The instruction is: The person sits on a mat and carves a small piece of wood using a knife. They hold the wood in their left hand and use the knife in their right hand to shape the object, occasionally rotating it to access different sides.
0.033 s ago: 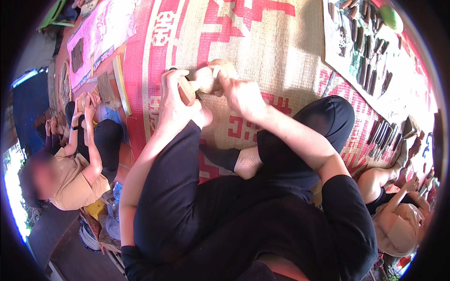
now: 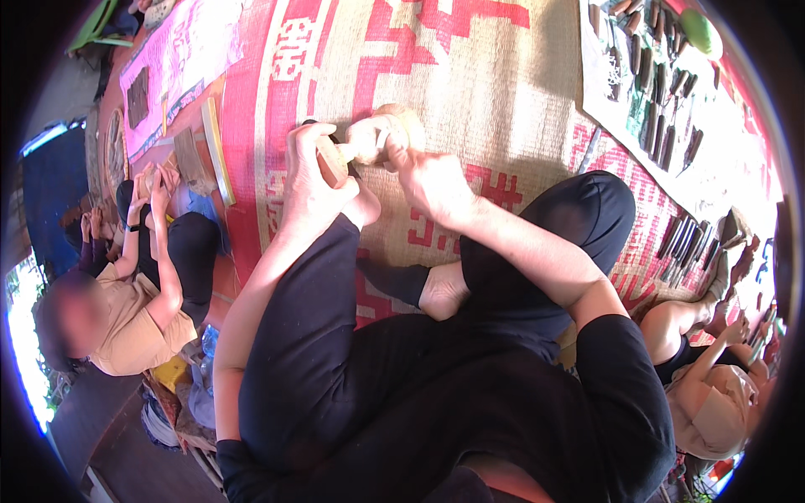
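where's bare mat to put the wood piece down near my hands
Bare woven mat lies just beyond the wood piece held by the left hand and right hand, up to the sheet of carving tools on the right. That sheet is crowded, as is the left edge, with boards and a seated person.

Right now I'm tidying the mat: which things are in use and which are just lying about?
In use: wood piece, wooden-handled tool, left hand, right hand.
Lying about: row of tools on the white cloth, boards.
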The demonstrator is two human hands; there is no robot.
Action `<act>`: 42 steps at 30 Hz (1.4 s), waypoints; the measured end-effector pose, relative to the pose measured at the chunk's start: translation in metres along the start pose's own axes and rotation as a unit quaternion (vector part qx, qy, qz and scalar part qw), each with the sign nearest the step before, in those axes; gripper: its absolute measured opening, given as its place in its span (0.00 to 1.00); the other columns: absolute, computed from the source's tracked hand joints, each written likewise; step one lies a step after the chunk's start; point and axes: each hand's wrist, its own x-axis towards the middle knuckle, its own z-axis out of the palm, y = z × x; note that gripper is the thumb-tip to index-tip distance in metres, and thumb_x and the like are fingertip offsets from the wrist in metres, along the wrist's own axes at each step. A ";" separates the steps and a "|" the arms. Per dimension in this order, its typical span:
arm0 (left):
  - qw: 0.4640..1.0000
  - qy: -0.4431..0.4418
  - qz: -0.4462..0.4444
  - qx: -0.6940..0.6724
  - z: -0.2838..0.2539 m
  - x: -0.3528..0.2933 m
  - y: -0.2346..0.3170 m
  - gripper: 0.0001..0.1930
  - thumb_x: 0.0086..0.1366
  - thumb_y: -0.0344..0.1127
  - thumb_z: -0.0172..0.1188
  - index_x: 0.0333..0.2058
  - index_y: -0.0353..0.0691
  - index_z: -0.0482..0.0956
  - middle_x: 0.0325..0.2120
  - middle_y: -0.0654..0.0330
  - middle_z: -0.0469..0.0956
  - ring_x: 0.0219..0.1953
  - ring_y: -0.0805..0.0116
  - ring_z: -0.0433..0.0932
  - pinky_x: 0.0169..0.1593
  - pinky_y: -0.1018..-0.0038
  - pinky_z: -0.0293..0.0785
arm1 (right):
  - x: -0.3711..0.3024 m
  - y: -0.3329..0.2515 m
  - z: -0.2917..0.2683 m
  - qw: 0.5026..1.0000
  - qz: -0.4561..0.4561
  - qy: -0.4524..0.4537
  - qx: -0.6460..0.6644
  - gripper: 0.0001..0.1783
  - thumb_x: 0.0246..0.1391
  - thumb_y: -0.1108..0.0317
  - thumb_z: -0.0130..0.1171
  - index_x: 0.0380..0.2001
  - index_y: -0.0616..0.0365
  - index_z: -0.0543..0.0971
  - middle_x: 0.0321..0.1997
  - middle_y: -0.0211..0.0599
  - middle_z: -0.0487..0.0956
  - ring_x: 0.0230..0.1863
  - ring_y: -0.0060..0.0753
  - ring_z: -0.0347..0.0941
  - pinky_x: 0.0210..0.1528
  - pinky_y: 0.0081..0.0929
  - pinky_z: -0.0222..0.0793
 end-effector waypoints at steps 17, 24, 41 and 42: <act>1.000 0.013 0.015 0.000 -0.003 -0.005 -0.003 0.37 0.46 0.21 0.62 0.57 0.44 0.60 0.49 0.52 0.67 0.53 0.55 0.69 0.57 0.63 0.67 | 0.033 0.053 -0.008 0.934 0.216 -0.028 0.284 0.17 0.57 0.66 0.49 0.48 0.52 0.79 0.28 0.49 0.80 0.30 0.45 0.79 0.37 0.39 0.74; 1.000 0.012 0.005 -0.008 -0.002 -0.004 -0.005 0.37 0.45 0.19 0.62 0.56 0.43 0.60 0.49 0.51 0.66 0.54 0.53 0.68 0.57 0.61 0.67 | 0.006 0.005 0.003 0.984 0.087 -0.007 0.152 0.14 0.55 0.70 0.52 0.46 0.58 0.74 0.24 0.44 0.80 0.24 0.43 0.79 0.25 0.37 0.75; 0.999 0.012 0.026 0.017 -0.001 0.003 0.002 0.36 0.46 0.22 0.61 0.56 0.42 0.60 0.49 0.50 0.66 0.52 0.55 0.69 0.57 0.62 0.66 | 0.027 0.033 0.007 0.999 0.004 0.005 0.042 0.24 0.46 0.59 0.63 0.42 0.64 0.74 0.25 0.40 0.78 0.25 0.34 0.79 0.26 0.28 0.75; 1.000 0.010 0.025 0.015 -0.001 0.002 0.002 0.36 0.46 0.22 0.61 0.56 0.42 0.61 0.49 0.50 0.66 0.52 0.55 0.69 0.57 0.62 0.66 | 0.030 0.037 0.007 0.998 -0.010 0.015 0.054 0.25 0.45 0.58 0.63 0.44 0.64 0.74 0.25 0.38 0.78 0.24 0.33 0.79 0.24 0.29 0.74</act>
